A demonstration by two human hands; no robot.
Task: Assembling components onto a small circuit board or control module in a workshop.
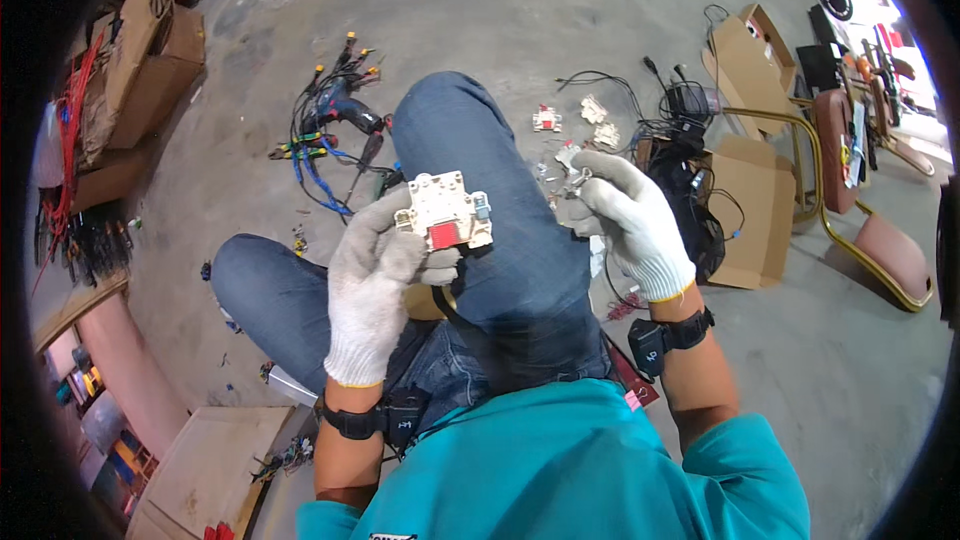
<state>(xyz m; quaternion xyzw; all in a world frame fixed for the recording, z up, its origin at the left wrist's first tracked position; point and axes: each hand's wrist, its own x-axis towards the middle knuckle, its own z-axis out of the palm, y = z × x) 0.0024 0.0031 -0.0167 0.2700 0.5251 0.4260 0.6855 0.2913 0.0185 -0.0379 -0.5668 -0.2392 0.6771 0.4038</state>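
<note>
My left hand (pixel 375 275), in a white and grey work glove, grips a cream plastic electrical switch part (pixel 440 202) by its left and lower edges. The part has a red block at its lower edge and a small blue-grey piece on its right side. It is held up over my raised knee. To the right of the knee, my gloved right hand (pixel 630 215) pinches a small shiny metal piece (pixel 580 178) between thumb and fingers. Its exact kind is too small to tell. The two hands are apart.
Similar cream parts (pixel 598 120) lie on the floor beyond my right hand. A cordless drill (pixel 352 112) sits among cables left of my knee. Black cables (pixel 690 120), an opened cardboard box (pixel 755 210) and a gold-framed chair (pixel 885 255) stand right. Cardboard boxes (pixel 150 90) stand far left.
</note>
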